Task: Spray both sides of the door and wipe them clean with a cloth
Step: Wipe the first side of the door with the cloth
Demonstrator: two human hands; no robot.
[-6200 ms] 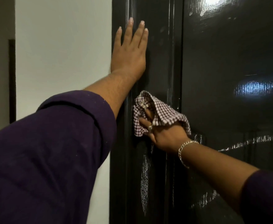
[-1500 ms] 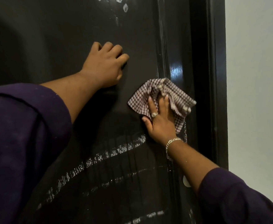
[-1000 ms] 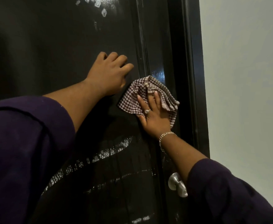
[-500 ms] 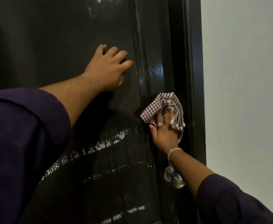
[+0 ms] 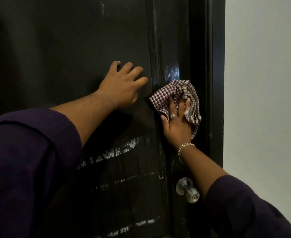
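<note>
A glossy black door (image 5: 72,48) fills most of the view. White streaks of spray foam (image 5: 117,150) run across its lower panel. My right hand (image 5: 176,122) presses a purple-and-white checked cloth (image 5: 165,97) flat against the door's right stile, fingers straight on the fabric. My left hand (image 5: 122,86) rests on the door panel to the left of the cloth, fingers slightly bent against the surface and holding nothing. No spray bottle is in view.
A silver round door knob (image 5: 187,189) sticks out below my right forearm. The black door frame (image 5: 217,83) runs down the right side, with a plain pale wall (image 5: 265,100) beyond it.
My right hand has slid the cloth upward along the right stile from just above the knob. My left hand has stayed braced on the same spot of the panel.
</note>
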